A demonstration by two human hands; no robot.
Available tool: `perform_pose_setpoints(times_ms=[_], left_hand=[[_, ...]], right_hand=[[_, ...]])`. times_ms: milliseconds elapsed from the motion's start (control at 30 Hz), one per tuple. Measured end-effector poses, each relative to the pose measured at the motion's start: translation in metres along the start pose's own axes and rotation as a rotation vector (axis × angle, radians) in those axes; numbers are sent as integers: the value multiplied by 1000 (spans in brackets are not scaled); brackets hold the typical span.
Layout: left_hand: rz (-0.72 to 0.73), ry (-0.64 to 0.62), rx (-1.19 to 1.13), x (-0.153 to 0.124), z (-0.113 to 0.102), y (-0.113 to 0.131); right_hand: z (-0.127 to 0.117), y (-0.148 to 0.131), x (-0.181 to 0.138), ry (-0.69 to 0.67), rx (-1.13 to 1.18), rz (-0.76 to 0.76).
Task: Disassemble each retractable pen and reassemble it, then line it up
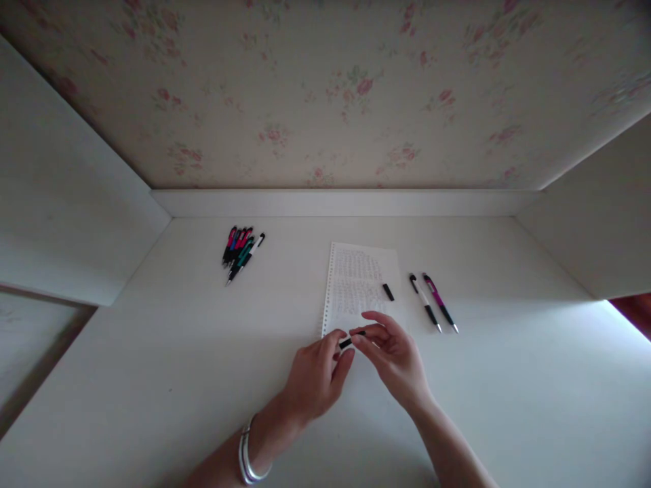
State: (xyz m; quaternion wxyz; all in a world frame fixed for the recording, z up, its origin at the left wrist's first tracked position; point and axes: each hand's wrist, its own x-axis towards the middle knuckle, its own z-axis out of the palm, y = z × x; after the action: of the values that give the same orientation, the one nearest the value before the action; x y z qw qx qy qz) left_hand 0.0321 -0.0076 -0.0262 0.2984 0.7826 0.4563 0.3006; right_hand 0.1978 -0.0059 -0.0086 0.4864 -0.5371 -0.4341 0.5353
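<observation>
Just in front of the notebook sheet, my left hand point(318, 373) and my right hand point(394, 356) meet around a small black and white pen point(346, 343). The left fingers close on its lower left end. My right thumb and fingertips pinch the other end, where a black tip sticks out. Much of the pen is hidden by the fingers. Beyond the hands lies the handwritten paper point(356, 271), its punched edge on the left. On its right side rests a short black cap-like piece point(388, 292).
Right of the paper, a white-and-black pen point(424, 301) and a purple-and-black pen point(440, 301) lie side by side. A cluster of several coloured pens point(241, 251) sits at the back left. White panels point(66, 183) and a floral wall bound the white desk point(178, 339).
</observation>
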Motion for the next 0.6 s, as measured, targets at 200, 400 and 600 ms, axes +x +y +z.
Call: perform_pose_setpoints(times_ms=[200,400,600], left_hand=[[-1,-10,41,2,-2,4],[-6,0,-16,2,-4,5],[-11,-10,-8,2,-4,5]], right_hand=[[1,1,-3,-7,-19,-100],[2,3,-5,-33,33,-46],[6,6,-7,33,-25,-53]])
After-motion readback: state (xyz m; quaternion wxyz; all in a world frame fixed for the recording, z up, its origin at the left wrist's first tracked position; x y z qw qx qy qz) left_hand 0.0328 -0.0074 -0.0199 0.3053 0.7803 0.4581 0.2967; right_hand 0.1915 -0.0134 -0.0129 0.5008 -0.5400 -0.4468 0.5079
